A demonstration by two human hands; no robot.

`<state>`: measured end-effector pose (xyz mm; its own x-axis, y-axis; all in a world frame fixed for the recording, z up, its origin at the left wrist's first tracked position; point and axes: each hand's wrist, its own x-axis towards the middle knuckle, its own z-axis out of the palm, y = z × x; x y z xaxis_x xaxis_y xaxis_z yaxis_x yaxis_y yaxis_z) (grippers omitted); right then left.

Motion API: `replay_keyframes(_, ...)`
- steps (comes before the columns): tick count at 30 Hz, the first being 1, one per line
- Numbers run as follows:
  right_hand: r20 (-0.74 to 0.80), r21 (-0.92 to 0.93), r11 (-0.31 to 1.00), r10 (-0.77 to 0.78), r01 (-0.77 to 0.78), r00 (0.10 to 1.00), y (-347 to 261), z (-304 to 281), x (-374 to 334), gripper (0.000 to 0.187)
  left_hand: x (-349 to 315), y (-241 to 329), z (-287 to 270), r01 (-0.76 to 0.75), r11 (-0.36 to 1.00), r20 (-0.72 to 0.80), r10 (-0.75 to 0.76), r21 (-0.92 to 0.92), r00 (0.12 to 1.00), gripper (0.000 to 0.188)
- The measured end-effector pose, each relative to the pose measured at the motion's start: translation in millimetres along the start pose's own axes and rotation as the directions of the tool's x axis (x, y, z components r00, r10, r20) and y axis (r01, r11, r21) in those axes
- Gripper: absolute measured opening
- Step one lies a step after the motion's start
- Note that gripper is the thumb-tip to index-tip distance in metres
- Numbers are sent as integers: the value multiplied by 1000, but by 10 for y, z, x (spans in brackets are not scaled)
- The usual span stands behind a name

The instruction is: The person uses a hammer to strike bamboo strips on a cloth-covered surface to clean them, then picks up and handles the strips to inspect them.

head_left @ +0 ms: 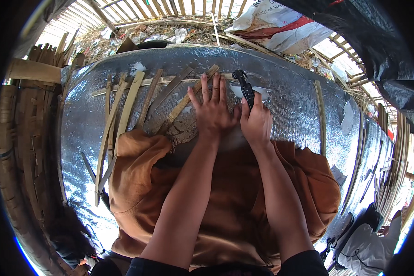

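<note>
My left hand (212, 110) lies flat with its fingers stretched and a little apart. Its fingertips rest over a long thin bamboo strip (147, 82) that runs crosswise, beside the upper end of a slanting bamboo slat (179, 108). Close by on the right, my right hand (256, 120) is closed round the handle of a small black hammer (247, 89). The hammer's head points away from me, near the right end of the crosswise strip. Several more slats, among them a pale one (132, 99), lie fanned out to the left across that strip.
A shiny silver foil sheet (290, 110) covers the surface under the slats. Brown cloth (234, 198) drapes over my lap. One separate slat (320, 117) lies at the right. Bamboo poles (18, 152) stand at the left, and a white and red sack (280, 27) lies at the back.
</note>
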<state>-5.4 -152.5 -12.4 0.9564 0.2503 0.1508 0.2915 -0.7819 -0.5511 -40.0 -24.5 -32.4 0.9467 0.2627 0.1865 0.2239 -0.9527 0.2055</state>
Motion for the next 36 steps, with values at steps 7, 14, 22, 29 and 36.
replay_keyframes(7,201,-120,987,128,-105,971,-131,-74,-6,37,10,18,-56,16,999,93,-19,30,995,87)
replay_keyframes(14,-141,27,993,-110,115,984,-68,-23,-97,37,7,23,-3,-13,999,32,15,-36,999,87)
replay_keyframes(22,-86,90,996,-8,16,996,-59,-55,-50,35,-1,-1,-20,-21,998,-2,21,-58,1000,86)
replay_keyframes(29,-277,297,940,-81,166,958,-139,-160,44,31,1,13,-33,-7,1000,34,7,-22,999,87)
replay_keyframes(36,-310,247,949,-114,195,944,-123,-137,2,32,1,9,-26,-8,1000,33,8,-7,999,87)
